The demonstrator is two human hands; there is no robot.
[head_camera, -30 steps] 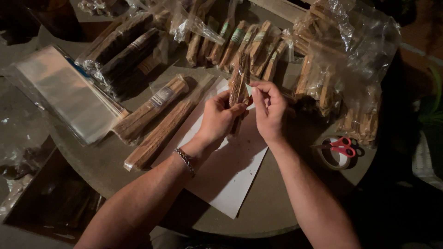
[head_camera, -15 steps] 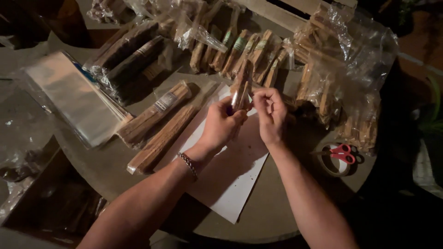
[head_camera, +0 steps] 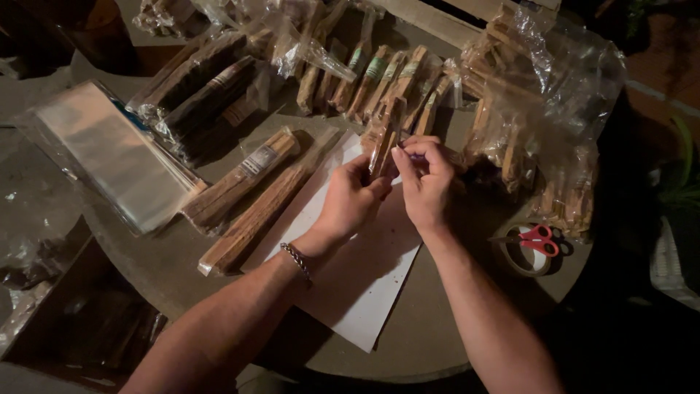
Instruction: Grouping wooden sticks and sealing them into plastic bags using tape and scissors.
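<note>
My left hand (head_camera: 351, 201) grips the lower part of a clear-wrapped bundle of wooden sticks (head_camera: 384, 137), held upright over a white sheet of paper (head_camera: 356, 295). Pressed against the bundle's right side, my right hand (head_camera: 426, 182) pinches it with thumb and fingertips; something small and purple shows between those fingers. A metal bracelet (head_camera: 295, 257) sits on my left wrist. Two more wrapped stick bundles (head_camera: 244, 191) lie on the round table just left of the paper.
A stack of clear flat bags (head_camera: 117, 157) lies at the left. Several wrapped stick bundles (head_camera: 372, 76) line the far side, and a big plastic bag of wood pieces (head_camera: 539, 102) stands at the right. Red-handled scissors (head_camera: 536, 241) rest on a tape roll near the table's right edge.
Both hands stay on the bundle over the paper. The right-hand fingers have closed in against the bundle's side and the bundle has shifted slightly.
</note>
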